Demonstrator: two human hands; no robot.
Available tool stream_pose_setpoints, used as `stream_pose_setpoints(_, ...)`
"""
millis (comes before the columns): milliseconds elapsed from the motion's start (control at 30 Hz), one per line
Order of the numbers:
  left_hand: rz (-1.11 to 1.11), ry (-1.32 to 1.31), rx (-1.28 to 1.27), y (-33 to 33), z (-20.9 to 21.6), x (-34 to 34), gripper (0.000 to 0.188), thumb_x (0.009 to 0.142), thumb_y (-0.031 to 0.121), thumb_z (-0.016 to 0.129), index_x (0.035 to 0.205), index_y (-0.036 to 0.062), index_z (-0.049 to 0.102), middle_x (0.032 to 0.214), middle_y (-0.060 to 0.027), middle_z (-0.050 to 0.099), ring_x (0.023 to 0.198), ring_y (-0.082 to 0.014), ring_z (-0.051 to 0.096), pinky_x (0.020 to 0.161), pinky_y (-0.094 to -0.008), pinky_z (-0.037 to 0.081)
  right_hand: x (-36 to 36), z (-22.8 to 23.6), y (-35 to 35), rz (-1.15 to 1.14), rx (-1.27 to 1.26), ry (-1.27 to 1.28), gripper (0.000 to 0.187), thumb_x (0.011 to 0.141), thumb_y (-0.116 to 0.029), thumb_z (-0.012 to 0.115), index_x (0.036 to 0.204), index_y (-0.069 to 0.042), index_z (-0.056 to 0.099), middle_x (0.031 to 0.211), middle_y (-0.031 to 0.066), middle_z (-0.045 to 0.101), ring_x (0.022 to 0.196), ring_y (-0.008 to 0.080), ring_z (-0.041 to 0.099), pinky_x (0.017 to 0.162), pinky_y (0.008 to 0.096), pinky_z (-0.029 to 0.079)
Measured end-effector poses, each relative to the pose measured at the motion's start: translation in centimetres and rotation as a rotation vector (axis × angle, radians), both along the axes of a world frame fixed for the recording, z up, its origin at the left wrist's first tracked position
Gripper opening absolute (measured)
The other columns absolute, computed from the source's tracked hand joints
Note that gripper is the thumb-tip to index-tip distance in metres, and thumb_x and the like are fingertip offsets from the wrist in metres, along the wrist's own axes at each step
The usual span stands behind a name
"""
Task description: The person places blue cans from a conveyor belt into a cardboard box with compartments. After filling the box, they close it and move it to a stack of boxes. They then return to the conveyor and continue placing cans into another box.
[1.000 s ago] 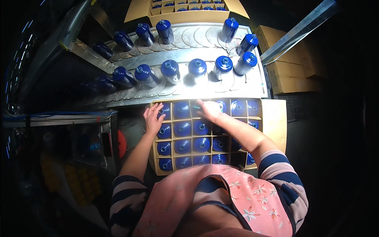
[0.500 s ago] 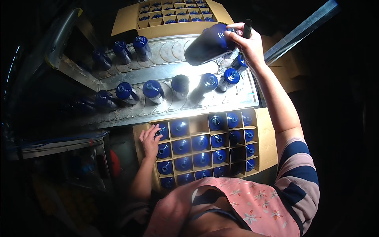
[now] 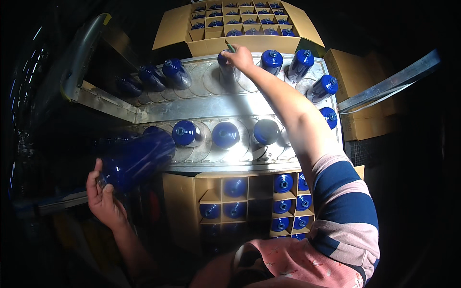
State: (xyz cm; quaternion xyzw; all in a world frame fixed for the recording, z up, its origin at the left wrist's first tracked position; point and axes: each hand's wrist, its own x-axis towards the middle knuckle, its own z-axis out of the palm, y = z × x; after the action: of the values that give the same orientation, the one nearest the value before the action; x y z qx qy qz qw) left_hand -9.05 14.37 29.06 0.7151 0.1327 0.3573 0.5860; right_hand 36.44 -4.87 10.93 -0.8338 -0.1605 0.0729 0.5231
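Note:
My left hand (image 3: 108,197) grips a glossy blue bottle (image 3: 139,161) by its neck. That bottle is tilted, its base pointing up and right over the near end of the conveyor. Out at the far conveyor row, my right hand (image 3: 240,57) has its fingers closed on the top of a standing blue bottle (image 3: 230,72). A thin dark green piece (image 3: 230,46) sticks out of the same hand; its kind is unclear. Close to my body, a divided cardboard box (image 3: 211,196) holds more blue bottles, with its far-left compartment empty.
A plated metal conveyor (image 3: 192,113) carries blue bottles in two rows, curving round at the right. Beyond it stands another divided carton (image 3: 240,44) of bottles. A metal rail (image 3: 389,81) slants at the right, beside a brown carton (image 3: 355,120); a tubular frame (image 3: 79,62) rises at the left.
My right hand has moved left, bringing its tilted bottle upright onto the far conveyor row. My left hand has lifted a bottle from the near box and swung it left. The view has shifted.

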Motion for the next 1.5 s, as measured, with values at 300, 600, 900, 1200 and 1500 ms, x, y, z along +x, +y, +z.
stream_pose_setpoints(300,-0.075,0.146,0.099,5.7,-10.9,29.0,0.032,0.082,0.002,0.071,0.114,-0.0002,0.066,0.107,-0.0099,0.07,0.097,-0.0117,0.065,0.085,-0.023,0.049,-17.7,7.9,-22.8,0.064,0.165,0.104,0.026,0.093,-0.01,0.061,0.118,-0.008,0.067,0.072,-0.0053,0.058,0.055,0.0004,0.05,0.048,0.0147,0.037)
stream_pose_setpoints(600,0.229,0.464,0.371,8.7,-22.8,37.9,0.039,0.072,0.018,0.08,0.109,0.0128,0.071,0.1,-0.0146,0.071,0.092,-0.0285,0.069,0.08,-0.0359,0.053,-38.4,-3.5,-47.3,-0.896,-0.338,0.128,0.029,0.099,-0.011,0.052,0.125,0.0,0.061,0.105,0.0084,0.063,0.103,0.0167,0.06,0.092,0.028,0.046)
stream_pose_setpoints(900,0.253,0.477,0.446,10.8,-21.3,37.1,0.038,0.072,0.019,0.08,0.108,0.0123,0.071,0.102,-0.0144,0.071,0.095,-0.0287,0.068,0.083,-0.0371,0.053,-42.1,-7.8,-46.5,-0.743,-0.245,0.078,0.033,0.105,-0.025,0.043,0.123,-0.002,0.058,0.113,0.0093,0.064,0.103,0.0176,0.058,0.096,0.0307,0.042)
stream_pose_setpoints(1200,0.39,0.671,0.544,15.3,-22.2,37.0,0.041,0.071,0.023,0.081,0.11,0.0147,0.07,0.106,-0.0149,0.07,0.1,-0.0328,0.066,0.087,-0.0399,0.052,-42.3,-6.7,-44.7,-0.817,-0.388,0.078,0.032,0.104,-0.025,0.044,0.115,-0.001,0.063,0.105,0.0095,0.067,0.096,0.0194,0.061,0.089,0.0315,0.046)
stream_pose_setpoints(1500,-0.148,0.395,0.301,11.3,-14.1,24.5,0.031,0.088,0.009,0.068,0.117,0.0004,0.065,0.109,-0.0103,0.07,0.1,-0.0134,0.065,0.084,-0.0245,0.05,-42.4,-7.5,-44.8,-0.822,-0.466,0.043,0.026,0.101,-0.015,0.045,0.115,-0.003,0.063,0.106,0.0121,0.068,0.096,0.0221,0.063,0.088,0.0331,0.046)
